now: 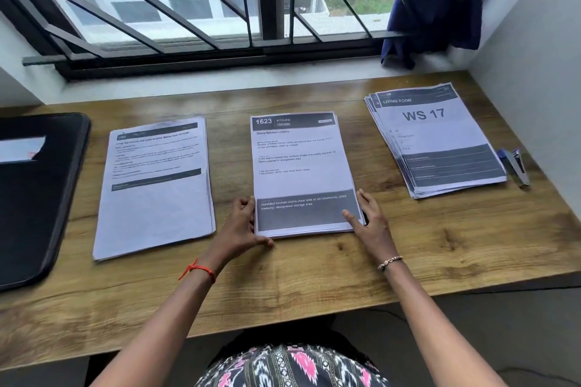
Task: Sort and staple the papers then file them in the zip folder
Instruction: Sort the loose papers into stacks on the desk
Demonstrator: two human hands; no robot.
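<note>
Three paper stacks lie on the wooden desk (314, 276). The middle stack (301, 166), headed "1623 KITCHEN", lies flat in front of me. My left hand (243, 226) grips its lower left corner, fingers curled at the left edge and thumb along the bottom edge. My right hand (369, 218) holds the lower right corner, thumb on top of the sheet and fingers against the right edge. The left stack (154, 192) lies slightly tilted. The right stack (437, 141), headed "LIVING ROOM WS 17", is fanned out. A black zip folder (34, 198) lies at the far left. A blue stapler (515, 166) lies beside the right stack.
A barred window (220, 9) runs along the back of the desk, with a dark blue curtain (440, 0) at its right. A white wall (540, 88) closes off the right side. A white slip (22, 149) sticks out of the folder's pocket.
</note>
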